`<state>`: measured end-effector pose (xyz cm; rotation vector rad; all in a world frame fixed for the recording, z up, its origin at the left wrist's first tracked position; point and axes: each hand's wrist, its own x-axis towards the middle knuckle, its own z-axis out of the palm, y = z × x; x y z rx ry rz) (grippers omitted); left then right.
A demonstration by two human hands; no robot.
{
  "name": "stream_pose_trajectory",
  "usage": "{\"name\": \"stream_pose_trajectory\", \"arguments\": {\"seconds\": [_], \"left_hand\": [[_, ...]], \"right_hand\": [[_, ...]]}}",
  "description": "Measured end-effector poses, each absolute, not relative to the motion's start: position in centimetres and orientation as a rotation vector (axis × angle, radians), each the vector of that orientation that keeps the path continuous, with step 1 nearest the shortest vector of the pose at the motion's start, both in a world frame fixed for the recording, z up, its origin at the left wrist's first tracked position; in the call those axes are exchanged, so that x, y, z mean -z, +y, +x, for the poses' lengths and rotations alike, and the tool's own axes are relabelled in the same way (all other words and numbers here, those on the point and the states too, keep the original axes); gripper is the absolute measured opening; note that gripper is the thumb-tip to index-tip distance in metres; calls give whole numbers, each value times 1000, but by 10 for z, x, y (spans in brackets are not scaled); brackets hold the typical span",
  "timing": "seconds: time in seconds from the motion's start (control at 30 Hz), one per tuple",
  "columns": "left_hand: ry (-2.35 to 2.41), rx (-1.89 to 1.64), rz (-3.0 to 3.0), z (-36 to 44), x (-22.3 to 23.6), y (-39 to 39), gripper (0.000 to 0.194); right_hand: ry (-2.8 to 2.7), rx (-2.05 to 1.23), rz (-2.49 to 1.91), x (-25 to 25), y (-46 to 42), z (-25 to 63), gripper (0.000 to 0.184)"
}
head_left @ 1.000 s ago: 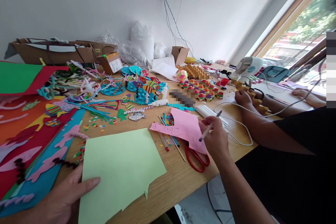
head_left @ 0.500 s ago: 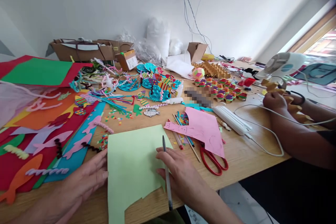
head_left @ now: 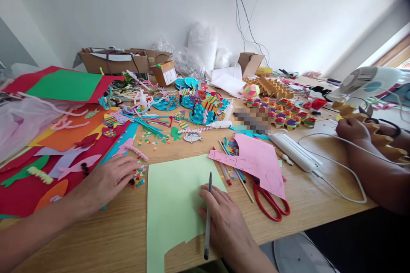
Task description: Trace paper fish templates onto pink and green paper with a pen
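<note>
A pale green sheet of paper [head_left: 176, 196] lies in front of me, its lower edge cut unevenly. My right hand [head_left: 226, 222] rests on its right side, closed around a ballpoint pen [head_left: 208, 222] whose dark tip points away from me. My left hand [head_left: 109, 181] is over the paper cutouts at the left, fingers stretched toward a small heap of confetti [head_left: 139, 175]; its palm hides part of what lies below. Just beyond its fingers are a pink paper fish [head_left: 124, 147] and a twisted pink pipe cleaner [head_left: 137, 152].
Red-handled scissors [head_left: 272, 202] lie partly under a pink paper sheet [head_left: 261, 160]. A white power strip [head_left: 296, 152] with a cord stands right of it. Painted egg-carton pieces [head_left: 285, 113] are farther back. At right, another person's hand [head_left: 354, 130] holds egg carton.
My left hand has left the green sheet's left edge and moved onto the fish cutouts. The right hand still holds the pen on the paper. The view has shifted left.
</note>
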<state>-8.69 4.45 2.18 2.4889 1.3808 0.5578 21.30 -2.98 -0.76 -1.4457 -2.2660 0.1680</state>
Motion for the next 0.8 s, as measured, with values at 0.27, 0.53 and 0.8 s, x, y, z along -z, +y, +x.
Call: {"name": "stream_pose_trajectory", "arguments": {"seconds": [0.27,0.53,0.8], "left_hand": [[1205,-367,2834,-76,-23,40,30],[872,-147,2762,-47,-18,2,42],[864,7,2645,-50,-15,-14,101]], "right_hand": [[-2239,-136,-1475,10,-30,212,19],[-2262,-207,-1525,6,-25,210,21],[-2058,-347,-1564,2,-21,228,21]]}}
